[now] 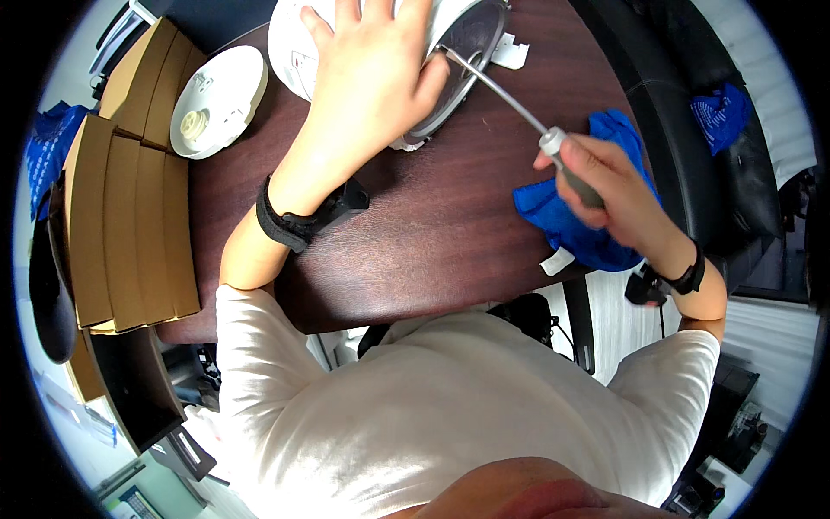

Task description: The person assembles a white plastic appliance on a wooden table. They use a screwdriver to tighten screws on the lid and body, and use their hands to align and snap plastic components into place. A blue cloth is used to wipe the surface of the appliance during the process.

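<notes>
My left hand (372,78) lies with fingers spread on a white round housing (290,48) at the table's far side, pressing on it without wrapping round it. A dark round face with a pale rim (471,43) shows at the housing's right. In my right hand (612,177) is a screwdriver (553,138) with a grey handle, fingers wrapped round the grip. Its long metal shaft slants up and left, and the tip reaches the housing's edge close to my left thumb. Whether the tip sits in a screw is too small to tell.
A white round cover (238,82) lies at the table's far left, beside stacked brown cardboard boxes (130,229). Blue cloth or wrapping (553,216) is under my right hand. Small white pieces (510,54) lie by the housing. A black sofa (679,104) stands right of the table.
</notes>
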The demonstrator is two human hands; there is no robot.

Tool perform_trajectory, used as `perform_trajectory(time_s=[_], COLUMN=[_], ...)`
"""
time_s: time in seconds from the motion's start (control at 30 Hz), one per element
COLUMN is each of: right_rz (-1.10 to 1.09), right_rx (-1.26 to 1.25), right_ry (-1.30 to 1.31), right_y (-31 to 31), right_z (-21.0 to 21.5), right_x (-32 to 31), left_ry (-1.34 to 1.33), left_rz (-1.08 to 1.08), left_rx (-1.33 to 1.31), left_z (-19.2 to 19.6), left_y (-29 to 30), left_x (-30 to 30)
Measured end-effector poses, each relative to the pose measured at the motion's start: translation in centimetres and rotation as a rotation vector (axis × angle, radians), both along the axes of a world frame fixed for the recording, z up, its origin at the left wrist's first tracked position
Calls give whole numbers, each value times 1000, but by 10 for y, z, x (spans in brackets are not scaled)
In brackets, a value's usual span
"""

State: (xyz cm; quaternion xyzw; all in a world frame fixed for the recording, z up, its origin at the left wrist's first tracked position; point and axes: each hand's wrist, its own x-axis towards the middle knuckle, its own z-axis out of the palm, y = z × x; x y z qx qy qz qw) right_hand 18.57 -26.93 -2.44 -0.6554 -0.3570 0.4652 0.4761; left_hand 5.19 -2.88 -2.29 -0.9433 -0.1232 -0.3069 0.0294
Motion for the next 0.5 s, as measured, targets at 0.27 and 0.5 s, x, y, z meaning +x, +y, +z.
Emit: perform_trajectory(time_s=[0.27,0.5], right_rz=[-9,20], right_rx=[469,469], right_ry=[-1440,-1518], right_y=[8,11], right_z=[8,12], right_x=[42,42], left_ry=[-130,-138], left_rz=[-56,-65], left_rx=[103,92], left_z=[-16,-16], left_y=[16,14], left_x=[3,4])
